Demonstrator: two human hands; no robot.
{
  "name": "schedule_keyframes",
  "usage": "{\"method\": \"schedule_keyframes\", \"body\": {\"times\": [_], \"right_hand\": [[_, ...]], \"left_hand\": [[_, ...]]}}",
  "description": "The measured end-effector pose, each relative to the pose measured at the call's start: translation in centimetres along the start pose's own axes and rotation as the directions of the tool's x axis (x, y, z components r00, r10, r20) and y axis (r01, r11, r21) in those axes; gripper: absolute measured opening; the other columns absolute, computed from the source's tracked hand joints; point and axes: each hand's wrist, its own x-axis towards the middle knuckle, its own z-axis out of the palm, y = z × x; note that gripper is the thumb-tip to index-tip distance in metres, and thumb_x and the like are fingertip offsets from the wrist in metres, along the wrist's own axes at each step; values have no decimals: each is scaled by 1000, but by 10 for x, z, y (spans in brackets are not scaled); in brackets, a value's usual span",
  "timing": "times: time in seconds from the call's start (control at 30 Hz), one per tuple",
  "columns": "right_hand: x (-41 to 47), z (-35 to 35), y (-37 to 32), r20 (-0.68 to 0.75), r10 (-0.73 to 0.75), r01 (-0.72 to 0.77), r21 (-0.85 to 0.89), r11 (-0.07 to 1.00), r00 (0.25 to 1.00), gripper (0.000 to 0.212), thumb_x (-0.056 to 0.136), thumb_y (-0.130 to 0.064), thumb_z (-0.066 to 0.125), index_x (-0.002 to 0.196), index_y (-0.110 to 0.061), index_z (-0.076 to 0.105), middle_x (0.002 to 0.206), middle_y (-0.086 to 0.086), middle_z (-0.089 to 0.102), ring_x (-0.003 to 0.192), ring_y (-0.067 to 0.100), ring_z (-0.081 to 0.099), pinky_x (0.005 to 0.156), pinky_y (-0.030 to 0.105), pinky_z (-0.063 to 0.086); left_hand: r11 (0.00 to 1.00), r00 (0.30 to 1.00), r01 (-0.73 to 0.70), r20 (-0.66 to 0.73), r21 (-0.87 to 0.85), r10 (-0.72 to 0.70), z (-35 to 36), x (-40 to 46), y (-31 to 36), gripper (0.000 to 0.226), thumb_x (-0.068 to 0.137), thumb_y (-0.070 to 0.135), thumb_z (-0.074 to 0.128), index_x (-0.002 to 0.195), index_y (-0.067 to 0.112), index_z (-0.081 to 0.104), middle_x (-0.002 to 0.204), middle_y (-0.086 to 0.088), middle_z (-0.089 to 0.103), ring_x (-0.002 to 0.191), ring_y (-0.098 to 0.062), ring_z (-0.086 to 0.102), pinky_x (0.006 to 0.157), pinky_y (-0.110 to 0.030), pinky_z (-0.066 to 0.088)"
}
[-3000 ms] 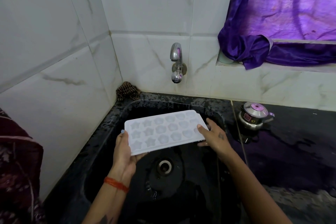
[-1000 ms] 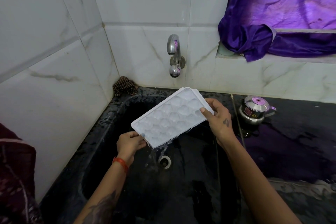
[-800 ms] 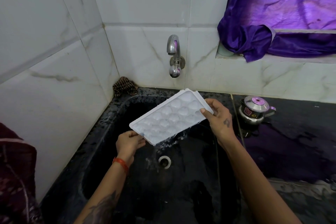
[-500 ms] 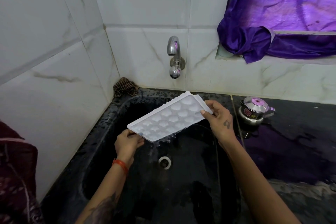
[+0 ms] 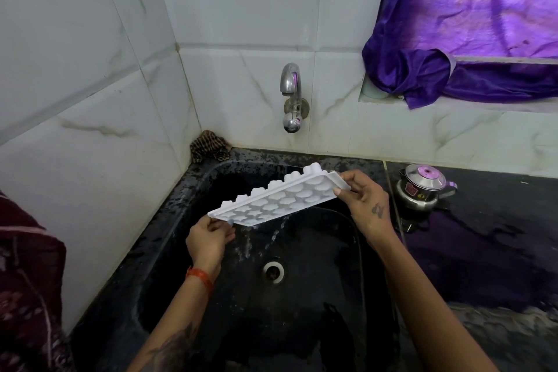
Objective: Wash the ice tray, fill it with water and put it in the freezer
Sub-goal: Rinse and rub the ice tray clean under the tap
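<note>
Both ends of the ice tray (image 5: pixel 277 202) are pinched by left hand (image 5: pixel 208 237) and right hand (image 5: pixel 367 204), tray now tipped flatter than a second ago, rinse water draining into sink (image 5: pixel 211 296); filling is judged next.

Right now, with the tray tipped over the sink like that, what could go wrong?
1. Each hand, left and right, only pinches an end of the wet tray, so it might slip and fall into the sink.
2. Water is running off the tray's lower edge; it may splash onto the wet counter.
3. The small steel pot sits close to the right hand, which could bump it.
</note>
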Motion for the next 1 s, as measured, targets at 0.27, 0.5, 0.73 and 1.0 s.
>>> {"method": "schedule_keyframes", "body": {"times": [0.27,0.5,0.73,1.0], "right_hand": [[1,1,4,6,-12,12,-14,1000,1000,29,84,0,64,75,-26,58,112,2,68,111,11,61,92,16,47],[-2,1,2,4,-18,18,-12,1000,1000,35,83,8,61,71,-23,54,114,3,66,111,8,58,86,2,42],[-3,4,9,-36,-33,33,-6,999,999,36,82,9,62,70,-24,55,108,-2,66,107,7,62,87,7,46],[-5,5,12,-78,-36,34,-34,999,996,35,82,7,63,71,-25,56,106,-4,66,101,1,62,85,8,47]], "left_hand": [[999,998,-36,-49,22,37,-2,4,-4,9,84,0,67,84,7,62,80,-12,65,76,-27,67,75,-35,58],[996,994,-93,-63,17,94,-1,5,-5,12,85,-1,64,93,9,64,80,-9,67,73,-21,66,71,-30,58],[988,988,-135,-72,69,140,-1,7,-8,19,84,-5,62,88,14,64,88,-16,69,77,-27,67,72,-34,59],[987,986,-147,-70,61,151,0,9,-9,18,85,-6,60,91,10,63,90,-18,69,77,-29,68,66,-27,60]]}}
